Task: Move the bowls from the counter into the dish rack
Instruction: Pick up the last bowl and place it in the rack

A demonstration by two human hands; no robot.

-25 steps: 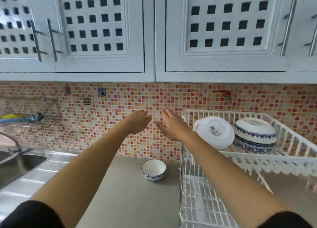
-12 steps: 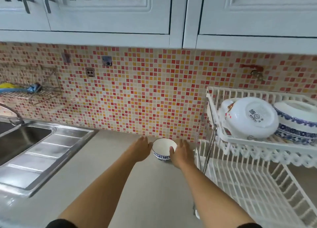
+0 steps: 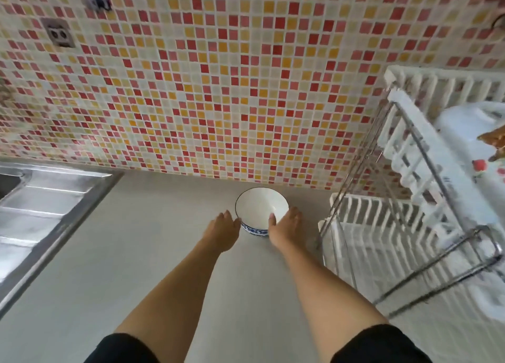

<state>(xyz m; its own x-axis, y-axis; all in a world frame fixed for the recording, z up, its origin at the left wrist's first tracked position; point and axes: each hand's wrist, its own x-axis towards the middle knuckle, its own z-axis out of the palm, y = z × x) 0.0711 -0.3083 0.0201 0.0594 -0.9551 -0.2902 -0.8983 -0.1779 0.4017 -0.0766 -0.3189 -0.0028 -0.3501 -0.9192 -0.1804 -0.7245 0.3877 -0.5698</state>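
Observation:
A small white bowl with a blue pattern around its base stands on the grey counter, close to the tiled wall. My left hand presses its fingertips against the bowl's left side. My right hand cups the right side, with the thumb over the rim. The bowl still rests on the counter between both hands. Just to the right stands the white two-tier dish rack; its lower tier is bare, and its upper tier holds a white upturned bowl, partly cut off by the frame edge.
A steel sink drainboard lies at the left of the counter. The rack's chrome legs rise close to the right of the small bowl. The mosaic wall carries a socket.
The view has tilted down and closer; the wall cupboards have left the frame. My hands dropped from in front of the wall to the bowl and closed in on both of its sides.

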